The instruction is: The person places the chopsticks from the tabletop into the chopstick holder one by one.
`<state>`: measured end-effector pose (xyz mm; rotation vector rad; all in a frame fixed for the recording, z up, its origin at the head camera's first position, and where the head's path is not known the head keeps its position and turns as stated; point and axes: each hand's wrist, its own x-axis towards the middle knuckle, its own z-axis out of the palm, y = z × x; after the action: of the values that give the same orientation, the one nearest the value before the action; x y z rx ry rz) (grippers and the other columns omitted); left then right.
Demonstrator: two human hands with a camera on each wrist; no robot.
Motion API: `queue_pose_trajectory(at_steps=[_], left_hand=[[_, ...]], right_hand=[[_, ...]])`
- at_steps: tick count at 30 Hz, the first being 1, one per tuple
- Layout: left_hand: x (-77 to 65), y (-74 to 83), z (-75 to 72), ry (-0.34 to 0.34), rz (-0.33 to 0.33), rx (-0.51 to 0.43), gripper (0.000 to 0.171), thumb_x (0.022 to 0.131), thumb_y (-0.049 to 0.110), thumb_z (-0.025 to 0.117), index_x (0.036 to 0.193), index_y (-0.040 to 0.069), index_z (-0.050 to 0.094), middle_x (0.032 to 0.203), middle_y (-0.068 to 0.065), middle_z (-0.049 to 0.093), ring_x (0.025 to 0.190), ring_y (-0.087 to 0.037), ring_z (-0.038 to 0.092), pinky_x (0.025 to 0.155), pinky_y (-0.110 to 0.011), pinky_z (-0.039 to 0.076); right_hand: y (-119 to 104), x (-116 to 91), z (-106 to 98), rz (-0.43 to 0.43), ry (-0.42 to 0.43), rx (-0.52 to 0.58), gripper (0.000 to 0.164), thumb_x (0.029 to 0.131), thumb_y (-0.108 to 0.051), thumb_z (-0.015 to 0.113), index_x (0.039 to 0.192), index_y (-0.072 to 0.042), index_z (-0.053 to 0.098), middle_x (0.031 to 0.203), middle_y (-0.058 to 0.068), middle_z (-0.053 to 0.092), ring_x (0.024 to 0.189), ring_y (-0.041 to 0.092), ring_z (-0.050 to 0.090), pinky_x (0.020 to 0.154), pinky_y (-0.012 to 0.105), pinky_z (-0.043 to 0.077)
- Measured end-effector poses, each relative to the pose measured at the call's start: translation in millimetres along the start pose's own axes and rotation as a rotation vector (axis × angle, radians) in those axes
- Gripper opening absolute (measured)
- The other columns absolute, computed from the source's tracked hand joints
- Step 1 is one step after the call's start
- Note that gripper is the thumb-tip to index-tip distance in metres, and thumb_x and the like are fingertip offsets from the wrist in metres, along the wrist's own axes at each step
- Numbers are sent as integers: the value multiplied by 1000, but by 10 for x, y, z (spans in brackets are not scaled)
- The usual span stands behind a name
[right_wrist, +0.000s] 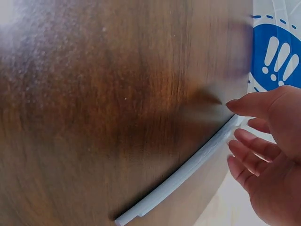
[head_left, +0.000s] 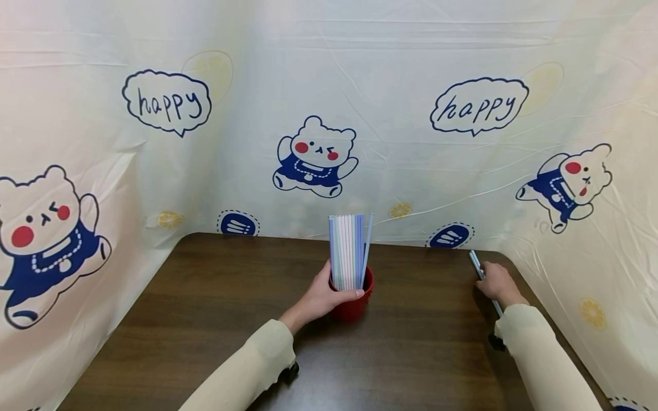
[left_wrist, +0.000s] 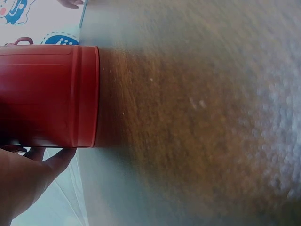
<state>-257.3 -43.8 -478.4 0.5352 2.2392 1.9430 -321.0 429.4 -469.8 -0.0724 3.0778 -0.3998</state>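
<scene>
A red bucket-like pot (head_left: 350,311) with a small side handle stands upright on the table, holding a bundle of thin sticks (head_left: 345,251) in white, pale green and blue. One light blue stick (head_left: 368,245) leans apart at its right. My left hand (head_left: 317,295) grips the pot from the left, thumb across its front near the rim. At the table's right side, my right hand (head_left: 498,283) hovers at a few pale blue sticks (head_left: 476,264) lying together. In the right wrist view, its loosely bent fingers are spread beside those sticks (right_wrist: 181,176), with no grip on them visible.
The dark brown wooden table (head_left: 216,308) ends at the back and right against a pale cloth curtain (head_left: 247,34) printed with bears and words. Dark straps or devices sit under both cuffs.
</scene>
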Motion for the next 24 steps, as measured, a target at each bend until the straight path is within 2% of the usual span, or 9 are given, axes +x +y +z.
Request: queue_pose_trajectory(at_steps=[8, 14, 19, 24], left_hand=[[-4, 6, -2, 2, -14, 4, 90, 86, 25, 83, 156, 34, 28, 150, 5, 48, 132, -21, 51, 108, -53, 45], [-13, 15, 9, -6, -4, 4, 91, 87, 26, 82, 158, 32, 25, 152, 2, 46, 134, -24, 50, 108, -56, 46], [-10, 23, 7, -1, 3, 1, 91, 87, 24, 82, 157, 36, 25, 153, 5, 45, 134, -23, 50, 109, -56, 44], [-11, 23, -4, -1, -7, 3, 91, 87, 24, 82, 157, 37, 25, 153, 5, 45, 134, -22, 50, 110, -55, 44]], right_hand=[[-29, -2, 34, 22, 19, 75, 46, 86, -7, 69, 119, 19, 52, 90, 24, 61, 80, 37, 58, 73, 52, 52], [-44, 6, 71, 48, 33, 93, 54, 89, -15, 71, 122, 21, 49, 92, 27, 61, 82, 39, 59, 73, 52, 52], [-88, 4, 59, 117, 24, 142, 44, 91, -20, 72, 107, 18, 56, 89, 26, 62, 78, 36, 59, 69, 47, 53], [-174, 9, 35, 167, 24, 181, 31, 89, -17, 74, 95, 13, 67, 81, 21, 67, 75, 34, 62, 69, 47, 54]])
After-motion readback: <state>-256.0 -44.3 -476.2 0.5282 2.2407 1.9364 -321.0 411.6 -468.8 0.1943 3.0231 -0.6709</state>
